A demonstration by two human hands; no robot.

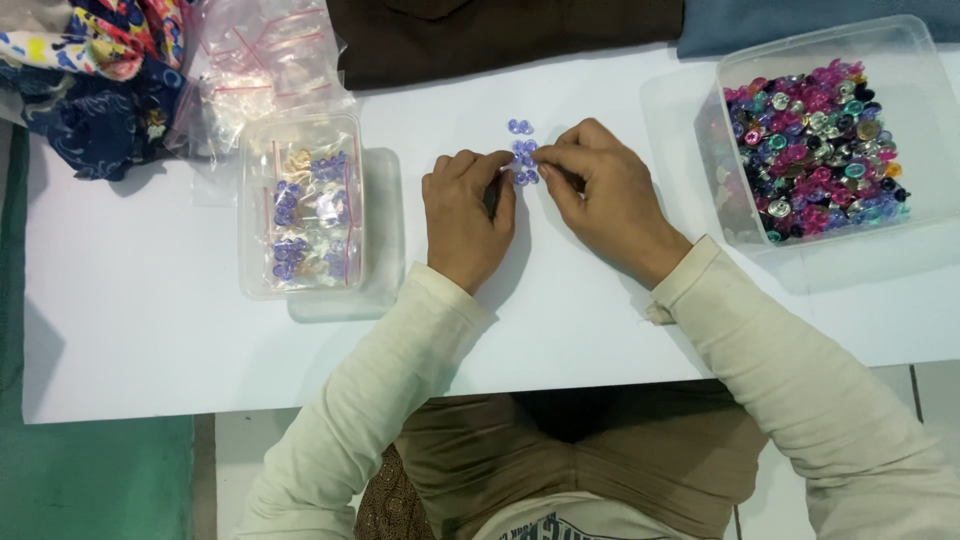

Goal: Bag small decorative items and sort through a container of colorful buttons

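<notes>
A small cluster of purple see-through beads (523,160) lies on the white table (150,340) between my two hands. My left hand (467,213) rests knuckles-up with its fingertips touching the left side of the cluster. My right hand (607,197) pinches at the right side of the same beads with thumb and forefinger. Two more purple beads (519,127) lie just beyond, apart from both hands. Whether a bead is pinched between the fingers is hidden.
A clear tub (300,205) of small bags holding purple and pale beads stands left of my hands. At the right, a larger clear tub (830,130) holds several mixed-colour beads. Empty zip bags (255,60) and patterned cloth (90,80) lie at the back left.
</notes>
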